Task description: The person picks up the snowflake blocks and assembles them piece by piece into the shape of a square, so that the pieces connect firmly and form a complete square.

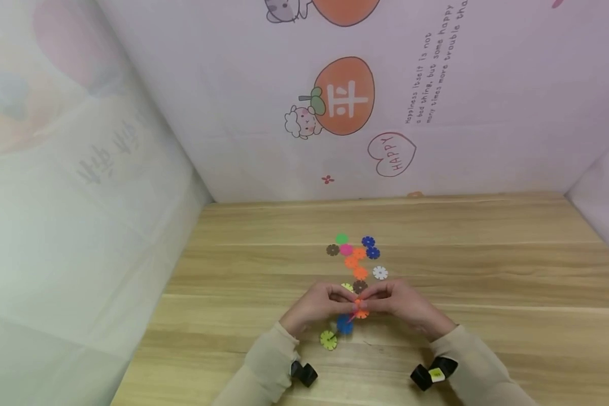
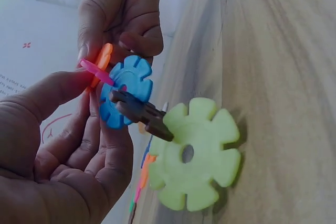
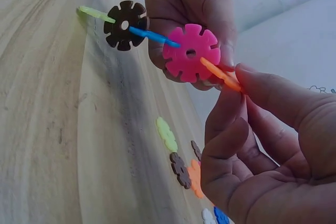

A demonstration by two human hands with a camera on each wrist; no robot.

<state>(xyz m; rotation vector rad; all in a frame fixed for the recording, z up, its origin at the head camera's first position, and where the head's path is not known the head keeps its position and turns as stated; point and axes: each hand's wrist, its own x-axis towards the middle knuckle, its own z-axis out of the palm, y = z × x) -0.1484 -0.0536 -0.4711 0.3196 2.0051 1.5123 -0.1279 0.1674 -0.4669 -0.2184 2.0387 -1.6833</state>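
Observation:
Between the two hands is a chain of slotted snowflake discs. In the right wrist view it runs from a yellow-green disc point(image 3: 94, 14) through brown point(image 3: 126, 10) and blue discs point(image 3: 152, 36) to a pink disc point(image 3: 184, 67) and an orange disc point(image 3: 220, 75). My right hand point(image 1: 406, 307) pinches the orange disc between thumb and fingers. The left hand point(image 1: 317, 307) pinches the pink disc near its joint with the orange one; its fingertips are partly hidden. The yellow-green end point(image 2: 202, 150) hangs low, near the wooden table.
Loose discs lie on the wooden table point(image 1: 512, 254) beyond the hands: green point(image 1: 341, 239), pink point(image 1: 346, 250), several orange point(image 1: 352, 261), dark blue point(image 1: 373, 252), white point(image 1: 380, 273), brown point(image 1: 360, 286) and yellow-green point(image 1: 347, 287). A printed cloth wall point(image 1: 259, 141) stands behind.

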